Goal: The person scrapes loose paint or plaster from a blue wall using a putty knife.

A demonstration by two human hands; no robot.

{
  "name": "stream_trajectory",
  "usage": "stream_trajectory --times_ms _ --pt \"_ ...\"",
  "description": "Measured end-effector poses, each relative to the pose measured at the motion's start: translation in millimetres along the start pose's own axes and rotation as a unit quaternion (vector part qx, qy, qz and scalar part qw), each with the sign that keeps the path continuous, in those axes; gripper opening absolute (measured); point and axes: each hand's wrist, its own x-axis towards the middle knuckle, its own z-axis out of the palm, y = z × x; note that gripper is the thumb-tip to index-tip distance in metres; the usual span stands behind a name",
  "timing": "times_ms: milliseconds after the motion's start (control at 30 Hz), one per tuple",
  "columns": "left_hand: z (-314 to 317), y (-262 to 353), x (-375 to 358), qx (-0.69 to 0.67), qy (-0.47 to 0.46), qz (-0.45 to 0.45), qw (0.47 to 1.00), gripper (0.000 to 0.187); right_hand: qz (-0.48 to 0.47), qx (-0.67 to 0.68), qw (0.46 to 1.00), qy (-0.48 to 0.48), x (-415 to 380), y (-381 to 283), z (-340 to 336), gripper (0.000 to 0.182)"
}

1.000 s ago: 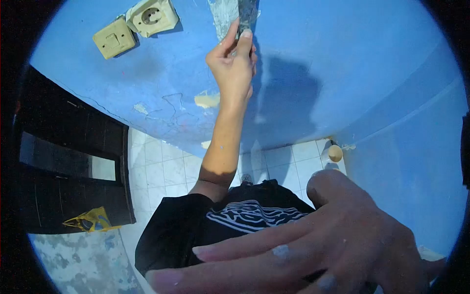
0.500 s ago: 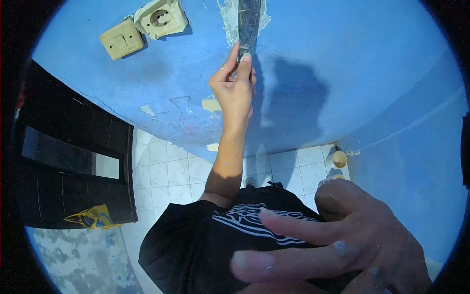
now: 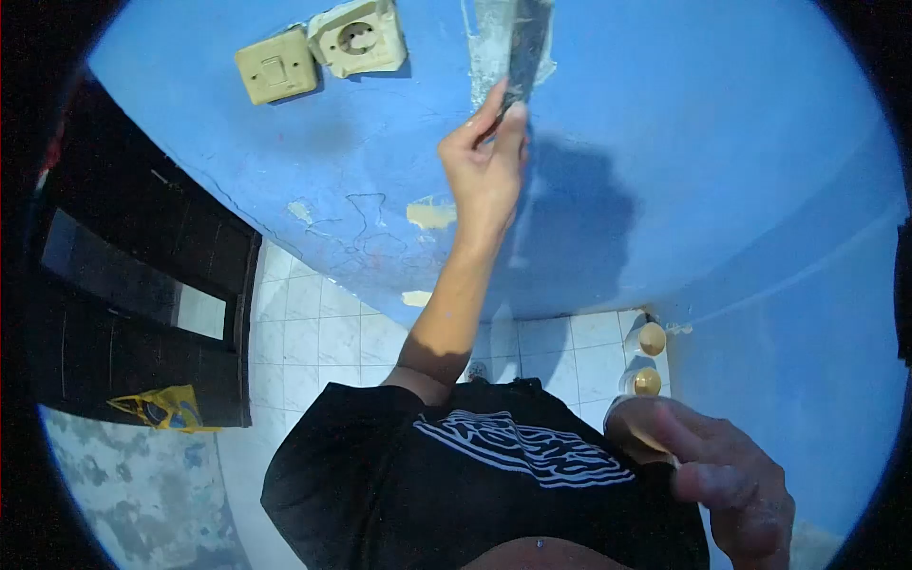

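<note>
My left hand (image 3: 486,166) reaches up to the blue wall (image 3: 589,95). Its thumb and fingers pinch the lower end of a dark, flat scraper (image 3: 527,52), whose upper end runs out of view. Behind the scraper, a pale grey-white patch of filler (image 3: 489,47) covers the wall. Close to the camera at lower right, my right hand (image 3: 741,484) is raised and slightly blurred. Its fingers are loosely bent and apart, with nothing seen in them, in front of my bent arm.
A light switch (image 3: 275,71) and a loose-looking socket (image 3: 358,38) sit on the wall at upper left. Below, paint has flaked at a cream spot (image 3: 432,215). Dark furniture (image 3: 142,256) bears a yellow bag (image 3: 166,408). Two round containers (image 3: 651,339) stand on the tiled floor (image 3: 318,337).
My right hand has drawn back to the lower right, its fingers less stretched out. The view has shifted; my left hand still holds the scraper at the filler patch.
</note>
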Motion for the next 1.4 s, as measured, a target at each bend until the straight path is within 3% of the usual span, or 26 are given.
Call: stream_trajectory --times_ms 200,233,267,300,367,433,467,567,800,933,1033,1100,1133,1233,1267,1333,1400 --pt "-3 -2 -4 0.001 -0.014 0.005 1.000 0.040 0.063 -0.061 0.995 0.049 25 -20 -1 0.056" --pt "-3 -1 -4 -0.002 -0.019 0.013 1.000 0.040 0.055 -0.066 0.995 0.051 42 1 -7 0.056" --pt "-3 0 -3 -0.004 -0.016 -0.003 1.000 0.040 -0.171 -0.054 0.983 -0.039 77 43 -20 0.062" --pt "-1 1 -1 -0.004 -0.012 -0.023 1.000 0.040 -0.384 -0.037 0.913 -0.129 105 79 -31 0.069" --pt "13 12 8 -0.020 -0.020 -0.025 0.999 0.041 -0.358 -0.026 0.928 -0.100 118 130 -48 0.067" --pt "18 14 8 -0.035 -0.032 -0.024 0.999 0.042 -0.162 -0.013 0.985 0.062 125 202 -60 0.057" --pt "16 10 2 -0.027 -0.022 -0.018 0.999 0.041 -0.078 -0.027 0.992 0.097 127 252 -73 0.057" --pt "14 5 -5 -0.003 -0.008 -0.003 1.000 0.040 0.210 0.036 0.948 0.237 117 358 -65 0.054" --pt "11 -19 7 0.112 -0.001 0.109 0.988 0.043 0.216 -0.035 0.954 0.204 91 420 -62 0.051" --pt "17 -4 -5 0.090 0.022 0.025 0.995 0.043 0.204 -0.073 0.959 0.186 93 445 -52 0.049" --pt "23 -6 3 0.099 0.009 0.096 0.990 0.039 0.208 -0.111 0.957 0.170 76 456 -51 0.047" --pt "15 -12 6 0.177 -0.003 0.114 0.978 0.040 0.162 -0.158 0.959 0.172 122 441 -94 0.047" --pt "15 1 -10 0.116 0.003 0.014 0.993 0.043 0.159 -0.172 0.958 0.166 122 443 -96 0.046" --pt "9 -2 -10 0.135 0.002 -0.002 0.991 0.045 0.149 -0.212 0.955 0.147 129 448 -100 0.045" --pt "14 -2 -6 0.137 0.007 0.000 0.991 0.045 0.149 -0.227 0.953 0.137 128 450 -102 0.044" --pt "29 -2 5 0.159 -0.019 0.096 0.983 0.048 0.150 -0.255 0.948 0.116 124 456 -104 0.043" --pt "22 -8 1 0.162 -0.020 0.095 0.982 0.048 0.135 -0.287 0.942 0.106 138 455 -117 0.043"
